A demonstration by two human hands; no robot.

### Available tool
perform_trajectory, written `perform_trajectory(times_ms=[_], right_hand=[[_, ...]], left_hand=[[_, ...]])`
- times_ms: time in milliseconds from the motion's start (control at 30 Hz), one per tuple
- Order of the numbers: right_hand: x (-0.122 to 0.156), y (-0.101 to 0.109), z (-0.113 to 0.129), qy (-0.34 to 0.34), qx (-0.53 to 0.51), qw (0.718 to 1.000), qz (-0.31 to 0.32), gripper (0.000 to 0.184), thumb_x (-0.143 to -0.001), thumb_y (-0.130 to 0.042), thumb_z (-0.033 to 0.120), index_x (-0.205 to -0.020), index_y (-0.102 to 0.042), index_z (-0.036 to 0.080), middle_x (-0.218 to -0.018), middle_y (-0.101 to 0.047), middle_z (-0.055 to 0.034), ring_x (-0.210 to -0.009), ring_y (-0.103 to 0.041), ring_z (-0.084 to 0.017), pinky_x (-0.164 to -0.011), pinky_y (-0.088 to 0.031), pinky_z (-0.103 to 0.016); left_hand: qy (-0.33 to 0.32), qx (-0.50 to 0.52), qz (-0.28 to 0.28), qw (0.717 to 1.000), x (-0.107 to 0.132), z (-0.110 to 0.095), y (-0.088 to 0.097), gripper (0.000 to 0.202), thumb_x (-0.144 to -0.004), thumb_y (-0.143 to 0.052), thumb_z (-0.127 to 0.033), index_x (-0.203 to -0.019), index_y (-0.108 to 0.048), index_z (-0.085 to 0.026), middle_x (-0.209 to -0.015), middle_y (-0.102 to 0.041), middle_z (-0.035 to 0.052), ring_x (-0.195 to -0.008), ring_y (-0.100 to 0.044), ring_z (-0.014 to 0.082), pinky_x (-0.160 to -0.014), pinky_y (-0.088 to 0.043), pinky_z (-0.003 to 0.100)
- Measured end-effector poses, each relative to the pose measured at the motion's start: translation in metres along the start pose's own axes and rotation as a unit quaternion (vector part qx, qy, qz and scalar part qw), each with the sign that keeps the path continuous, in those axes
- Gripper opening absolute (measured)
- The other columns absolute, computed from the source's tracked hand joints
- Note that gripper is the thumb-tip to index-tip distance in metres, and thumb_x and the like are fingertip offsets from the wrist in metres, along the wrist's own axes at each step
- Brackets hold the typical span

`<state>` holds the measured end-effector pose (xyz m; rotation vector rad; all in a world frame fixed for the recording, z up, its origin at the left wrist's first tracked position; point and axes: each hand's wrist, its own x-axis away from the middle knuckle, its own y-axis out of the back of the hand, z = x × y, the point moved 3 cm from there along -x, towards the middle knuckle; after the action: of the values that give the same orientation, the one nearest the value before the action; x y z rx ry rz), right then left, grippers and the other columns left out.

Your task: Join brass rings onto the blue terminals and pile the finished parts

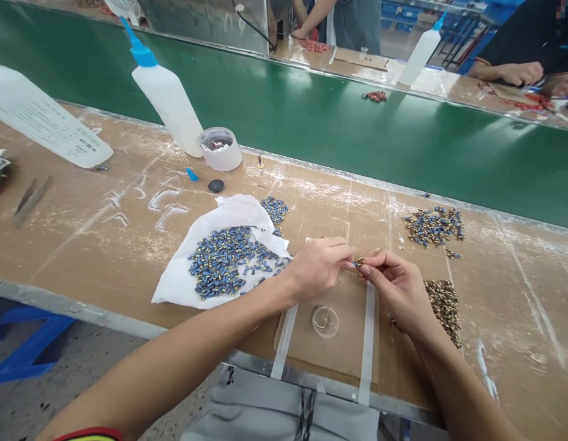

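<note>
Take the clock from the meeting fingertips, twelve pointing away from the body. The left hand (321,266) comes in from nine with its fingertips pinched; the right hand (398,278) comes from three, thumb and forefinger gripping a small part (358,263) at the clock's centre. The part is too small and covered to say for sure, but a blue bit seems to sit in the left pinch, against its gold end.

To do this well, I would keep both pinches light, brace the wrists, and bring the ends together in one line, unhurried.

As for edges, the cup (325,334) sits at seven, just below the left hand, so a dropping wrist could knock it. The cloth (174,288) with the blue pile (224,257) lies at nine, under the left forearm's path. The gold pile (444,306) is at four, close beside the right wrist, and the mixed pile (434,226) at two. The table (508,257) offers most room towards twelve, up to the green belt (311,104).
</note>
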<state>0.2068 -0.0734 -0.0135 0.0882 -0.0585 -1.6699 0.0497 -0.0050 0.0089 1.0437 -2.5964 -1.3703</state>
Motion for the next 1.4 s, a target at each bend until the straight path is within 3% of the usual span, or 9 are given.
perform_trajectory(times_ms=[300,567,800,967,1167,1400], right_hand=[[0.004,-0.007,-0.006,0.019,0.028,0.999,0.0,0.01,-0.089,-0.062,0.021,-0.08,-0.061,0.022,-0.074,-0.056,0.0016,-0.068,-0.052,-0.012,-0.064,-0.043,-0.025],[0.01,-0.01,-0.008,0.012,0.126,0.992,-0.011,0.011,-0.091,-0.059,0.024,-0.08,-0.06,0.021,-0.072,-0.055,0.0,-0.066,-0.053,-0.014,-0.061,-0.044,-0.027],[0.006,-0.011,-0.009,-0.021,0.037,0.998,0.037,0.014,-0.09,-0.061,0.024,-0.077,-0.058,0.02,-0.071,-0.055,0.0009,-0.064,-0.056,-0.012,-0.059,-0.046,-0.025],[0.006,-0.011,-0.005,0.0,0.066,0.996,0.057,0.015,-0.09,-0.058,0.021,-0.076,-0.055,0.019,-0.07,-0.054,0.0011,-0.064,-0.054,-0.012,-0.059,-0.045,-0.025],[0.006,-0.01,-0.01,0.01,0.125,0.991,0.042,0.015,-0.091,-0.057,0.023,-0.077,-0.056,0.019,-0.071,-0.056,-0.0001,-0.065,-0.055,-0.014,-0.06,-0.046,-0.027],[0.001,-0.009,-0.016,-0.044,0.041,0.998,-0.01,0.014,-0.089,-0.063,0.033,-0.086,-0.06,0.019,-0.075,-0.063,-0.0017,-0.067,-0.061,-0.015,-0.064,-0.051,-0.029]], left_hand=[[0.032,-0.04,0.038,0.998,0.001,-0.004,0.0,0.012,-0.089,-0.052,-0.012,-0.082,-0.061,-0.015,-0.082,-0.065,0.0027,-0.074,-0.059,0.0162,-0.062,-0.035,0.027],[0.028,-0.08,0.077,0.993,0.002,-0.002,-0.006,0.011,-0.085,-0.052,-0.008,-0.08,-0.06,-0.014,-0.084,-0.065,0.0041,-0.075,-0.058,0.0175,-0.062,-0.035,0.028],[0.024,0.002,0.081,0.996,0.0,0.003,-0.004,0.013,-0.082,-0.053,-0.006,-0.076,-0.061,-0.013,-0.078,-0.065,0.0032,-0.074,-0.056,0.0161,-0.063,-0.034,0.027],[0.06,0.06,0.092,0.992,0.0,0.006,-0.005,0.015,-0.079,-0.055,-0.005,-0.069,-0.061,-0.014,-0.068,-0.062,0.001,-0.067,-0.052,0.0141,-0.061,-0.032,0.025],[0.081,0.082,0.1,0.988,-0.001,0.008,-0.005,0.016,-0.081,-0.057,-0.006,-0.068,-0.061,-0.014,-0.065,-0.06,-0.0003,-0.064,-0.051,0.0124,-0.06,-0.031,0.024],[0.094,0.058,0.072,0.991,-0.005,0.012,-0.003,0.01,-0.086,-0.06,-0.017,-0.078,-0.066,-0.014,-0.073,-0.063,0.0002,-0.068,-0.054,0.0128,-0.064,-0.035,0.024]])
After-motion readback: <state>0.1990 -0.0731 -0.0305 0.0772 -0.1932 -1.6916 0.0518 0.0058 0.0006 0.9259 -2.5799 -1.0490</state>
